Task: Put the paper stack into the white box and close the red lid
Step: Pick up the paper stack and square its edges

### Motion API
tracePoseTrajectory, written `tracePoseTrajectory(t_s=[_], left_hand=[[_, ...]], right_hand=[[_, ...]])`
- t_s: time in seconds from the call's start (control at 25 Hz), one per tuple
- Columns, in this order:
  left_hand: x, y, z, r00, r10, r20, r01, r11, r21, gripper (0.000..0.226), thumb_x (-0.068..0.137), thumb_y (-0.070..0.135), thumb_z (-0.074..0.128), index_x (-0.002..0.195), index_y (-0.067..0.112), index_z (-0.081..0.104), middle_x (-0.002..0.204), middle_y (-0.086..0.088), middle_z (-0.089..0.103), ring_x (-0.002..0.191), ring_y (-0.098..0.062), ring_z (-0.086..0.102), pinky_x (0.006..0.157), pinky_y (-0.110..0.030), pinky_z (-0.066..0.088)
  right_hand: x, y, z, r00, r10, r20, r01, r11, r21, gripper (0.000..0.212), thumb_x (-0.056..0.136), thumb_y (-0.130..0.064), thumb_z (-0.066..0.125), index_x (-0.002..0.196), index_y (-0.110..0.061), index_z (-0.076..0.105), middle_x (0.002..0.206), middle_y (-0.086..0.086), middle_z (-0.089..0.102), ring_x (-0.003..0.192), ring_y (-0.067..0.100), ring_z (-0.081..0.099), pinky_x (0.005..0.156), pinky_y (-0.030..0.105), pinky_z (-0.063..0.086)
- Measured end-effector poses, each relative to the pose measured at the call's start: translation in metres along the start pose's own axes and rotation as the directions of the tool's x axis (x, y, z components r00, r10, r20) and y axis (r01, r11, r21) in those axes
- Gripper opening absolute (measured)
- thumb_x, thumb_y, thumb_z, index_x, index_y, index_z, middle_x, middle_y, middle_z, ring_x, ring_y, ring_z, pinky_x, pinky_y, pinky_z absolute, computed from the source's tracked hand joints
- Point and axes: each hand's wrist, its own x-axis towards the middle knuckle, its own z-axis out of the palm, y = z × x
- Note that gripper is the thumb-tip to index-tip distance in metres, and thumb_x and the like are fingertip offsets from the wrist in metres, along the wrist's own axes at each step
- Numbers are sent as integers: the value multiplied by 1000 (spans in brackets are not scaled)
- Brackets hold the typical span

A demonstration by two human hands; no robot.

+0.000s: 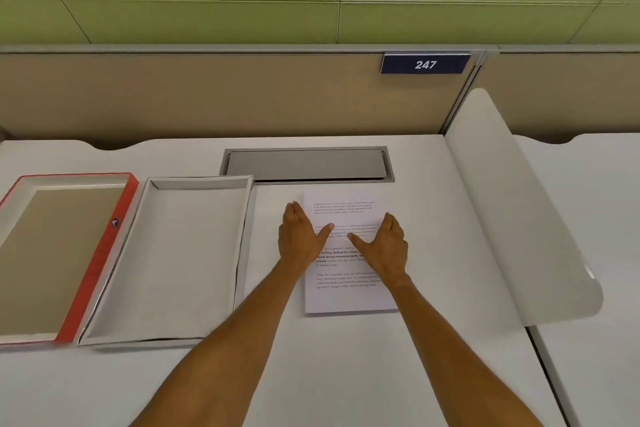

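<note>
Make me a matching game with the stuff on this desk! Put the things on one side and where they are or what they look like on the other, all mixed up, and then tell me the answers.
Things:
1. red lid
2. white box
3. paper stack
4. number sign

Clues:
A. under both hands
B. up on the divider wall, blue
C. farthest left, lying inside-up
D. in the middle, open and empty

Pairs: 1-C, 2-D, 3-A, 4-B

The left hand and right hand lie flat on the paper stack, which sits on the desk to the right of the white box.
</note>
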Motion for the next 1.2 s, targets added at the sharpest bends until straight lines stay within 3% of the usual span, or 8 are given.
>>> tracePoseTrajectory(t_s=[0.12, 0.32, 0.6, 0.88, 1.04, 1.2], left_hand=[[3, 1, 3, 989, -146, 23, 147, 989, -17, 109, 72, 73, 63, 148, 4, 23, 151, -17, 33, 139, -35, 36, 110, -49, 39], [13, 5, 4, 923, -344, 174, 370, 917, -147, 107, 59, 65, 81, 138, 6, 38, 142, -16, 41, 133, -34, 41, 103, -48, 42], [20, 21, 4, 887, -394, 242, 398, 917, 36, 95, 61, 55, 85, 131, 7, 42, 134, -14, 48, 125, -29, 47, 96, -38, 47], [17, 18, 2, 893, -355, 278, 390, 917, -83, 82, 63, 50, 86, 124, 8, 50, 124, -12, 59, 113, -28, 60, 96, -41, 53], [17, 13, 4, 894, -331, 303, 389, 908, -157, 69, 66, 45, 86, 118, 10, 57, 121, -10, 65, 110, -27, 62, 97, -42, 52], [14, 15, 7, 887, -362, 287, 418, 894, -163, 76, 66, 48, 85, 124, 10, 54, 128, -13, 58, 118, -29, 56, 101, -41, 47]], right_hand=[[5, 1, 1, 991, 134, 11, -134, 991, 5, 108, 68, -66, 73, 146, -7, 28, 147, 14, 40, 136, 32, 41, 105, 51, 42], [19, 4, 1, 948, 306, 88, -308, 952, 3, 106, 60, -63, 81, 137, -5, 36, 140, 17, 43, 134, 36, 41, 105, 53, 40], [28, 2, -2, 918, 367, 149, -376, 926, 34, 93, 58, -58, 86, 129, -11, 46, 136, 16, 48, 130, 36, 45, 103, 53, 41], [32, -2, -11, 902, 387, 191, -389, 921, -24, 96, 59, -57, 86, 133, -12, 44, 139, 16, 50, 131, 35, 46, 105, 53, 43], [34, -4, -13, 896, 384, 223, -397, 918, 17, 88, 60, -51, 88, 130, -15, 48, 137, 16, 49, 130, 35, 46, 106, 52, 42], [32, -5, -13, 904, 356, 237, -377, 925, 51, 81, 62, -47, 88, 126, -12, 52, 130, 15, 57, 121, 34, 56, 103, 50, 47]])
